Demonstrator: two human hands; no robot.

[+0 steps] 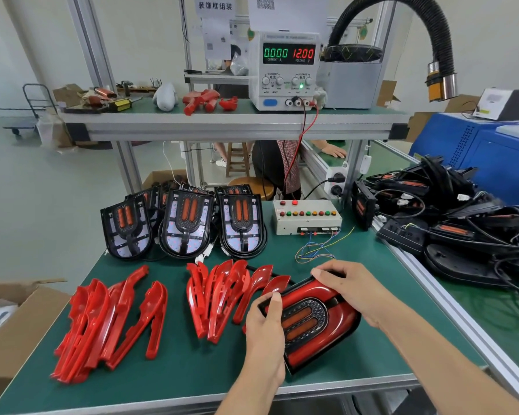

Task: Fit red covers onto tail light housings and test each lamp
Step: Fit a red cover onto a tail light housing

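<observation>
A tail light housing (315, 322) with red covers on it lies tilted on the green mat near the front edge. My left hand (265, 327) grips its left edge, thumb on top. My right hand (346, 287) holds its upper right end, fingers curled over the rim. Two piles of loose red covers lie to the left, one at the far left (111, 322) and one beside the lamp (222, 295). Three bare black housings (186, 226) stand upright behind them.
A grey test box (306, 218) with coloured buttons and loose wires sits behind my hands. The power supply (285, 70) on the upper shelf reads 0.000 and 12.00. A heap of black wired housings (456, 223) fills the right bench. A cardboard box (12, 324) stands at the left.
</observation>
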